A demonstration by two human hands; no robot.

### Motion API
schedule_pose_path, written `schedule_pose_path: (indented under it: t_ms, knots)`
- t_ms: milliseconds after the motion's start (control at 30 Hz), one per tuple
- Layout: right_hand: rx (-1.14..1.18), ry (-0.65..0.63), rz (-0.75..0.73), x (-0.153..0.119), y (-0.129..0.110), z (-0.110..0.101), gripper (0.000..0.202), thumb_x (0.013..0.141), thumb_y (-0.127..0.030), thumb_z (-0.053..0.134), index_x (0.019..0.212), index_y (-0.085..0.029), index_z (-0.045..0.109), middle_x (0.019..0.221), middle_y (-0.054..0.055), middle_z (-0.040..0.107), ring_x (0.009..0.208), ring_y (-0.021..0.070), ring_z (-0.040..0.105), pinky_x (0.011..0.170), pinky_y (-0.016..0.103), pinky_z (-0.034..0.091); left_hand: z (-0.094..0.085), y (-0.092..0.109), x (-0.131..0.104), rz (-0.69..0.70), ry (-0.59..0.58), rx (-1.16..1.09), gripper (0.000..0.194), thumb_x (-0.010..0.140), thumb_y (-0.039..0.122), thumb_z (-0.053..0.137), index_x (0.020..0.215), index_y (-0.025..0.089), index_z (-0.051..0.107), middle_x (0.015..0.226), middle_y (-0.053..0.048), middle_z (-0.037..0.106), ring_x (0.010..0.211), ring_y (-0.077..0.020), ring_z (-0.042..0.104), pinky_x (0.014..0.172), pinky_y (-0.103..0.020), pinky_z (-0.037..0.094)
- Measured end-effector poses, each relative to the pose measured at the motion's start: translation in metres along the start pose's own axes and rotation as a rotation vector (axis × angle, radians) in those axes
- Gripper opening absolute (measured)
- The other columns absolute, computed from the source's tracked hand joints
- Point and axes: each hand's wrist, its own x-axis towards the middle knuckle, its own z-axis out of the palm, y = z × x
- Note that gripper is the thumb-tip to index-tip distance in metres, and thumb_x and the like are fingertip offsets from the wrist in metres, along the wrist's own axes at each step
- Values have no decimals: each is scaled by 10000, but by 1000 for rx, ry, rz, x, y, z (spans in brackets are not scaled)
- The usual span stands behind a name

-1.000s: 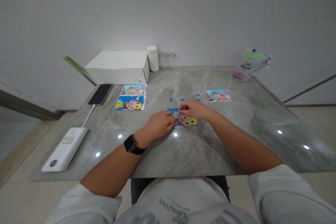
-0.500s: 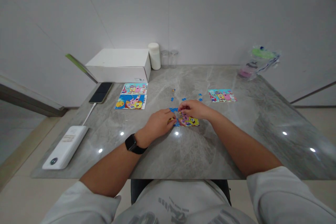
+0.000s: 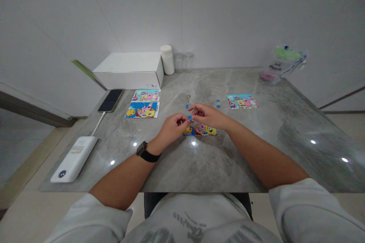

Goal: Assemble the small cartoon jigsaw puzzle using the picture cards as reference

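A partly assembled cartoon puzzle (image 3: 210, 131) lies on the grey marble table (image 3: 182, 171) in front of me. At its upper left edge my left hand (image 3: 174, 126) is closed in a pinch, with a small blue piece at the fingertips. My right hand (image 3: 205, 115) hovers over the puzzle's top edge, its fingers curled; whatever they may hold is too small to name. Loose pieces (image 3: 218, 103) lie beyond my right hand, and a blue piece (image 3: 187, 106) and an orange one (image 3: 188, 96) lie beyond the puzzle.
Two cartoon cards (image 3: 146, 95) (image 3: 142, 110) lie at left, another card (image 3: 243, 101) at right. A phone (image 3: 110, 100), power bank (image 3: 74, 158), white box (image 3: 128, 71), white bottle (image 3: 167, 60), two clear glasses (image 3: 183, 63) and a plastic bag (image 3: 282, 64) stand or lie further out.
My left hand has lifted off the puzzle's left part, showing its yellow and blue picture. My right hand has moved slightly left and away from me. The view has shifted slightly.
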Motion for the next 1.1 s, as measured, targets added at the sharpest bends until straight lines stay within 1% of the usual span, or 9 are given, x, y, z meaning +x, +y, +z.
schedule_pose_path:
  t_ms: [100,200,367,467,533,633,800,933,1100]
  knots:
    - [33,-41,27,2,-1,0,218,856,-332,710,1018,-187,688,863,12,705,777,151,634,724,274,496,-1,1,1,-74,55,-127,292,928,449,641,878,169,709,781,-3,677,717,-143,583,675,-260,449]
    - [82,-43,56,4,-2,2,204,844,-375,704,911,-184,679,794,-7,661,725,141,593,703,274,478,0,3,1,-90,63,-163,314,921,470,647,878,166,712,784,-3,673,732,-143,585,689,-258,454]
    - [159,5,85,7,-1,3,230,831,-394,707,922,-183,694,809,-3,674,751,142,598,712,269,472,3,3,0,-95,31,-118,300,943,444,630,899,162,722,788,-7,690,697,-139,579,656,-253,449]
    - [100,29,127,7,1,0,213,842,-350,709,975,-183,708,833,1,698,745,135,603,692,254,465,2,2,-1,-33,2,48,205,947,345,636,902,170,733,828,-16,715,703,-141,586,667,-260,450]
    - [-23,42,145,6,3,-2,153,858,-292,700,962,-181,718,826,0,705,728,130,601,685,249,456,-1,4,-3,73,-61,226,146,943,284,651,903,184,750,872,-25,730,744,-150,604,714,-272,460]
    - [-272,6,150,5,4,-3,70,864,-204,698,907,-185,751,823,5,725,746,136,618,705,251,442,-5,9,-8,217,-214,435,142,970,275,653,979,215,781,909,-33,737,812,-171,642,773,-289,479]
    - [-501,-87,169,5,3,1,122,869,-141,709,926,-199,800,923,27,779,817,150,656,745,249,437,-8,13,-12,368,-443,584,222,1007,321,642,1169,277,788,1034,-49,760,987,-221,699,852,-311,524]
    - [-499,-133,184,5,7,2,161,874,-146,711,973,-212,818,920,17,794,836,153,687,750,235,451,-8,15,-13,394,-491,585,286,1017,340,636,1276,309,754,1178,-42,767,1078,-233,711,910,-326,542]
    - [-476,-157,221,5,13,5,183,869,-145,706,984,-221,828,923,12,804,823,149,704,726,222,464,-8,17,-15,389,-513,599,311,1025,364,615,1305,315,739,1150,-48,770,1057,-235,718,888,-328,550]
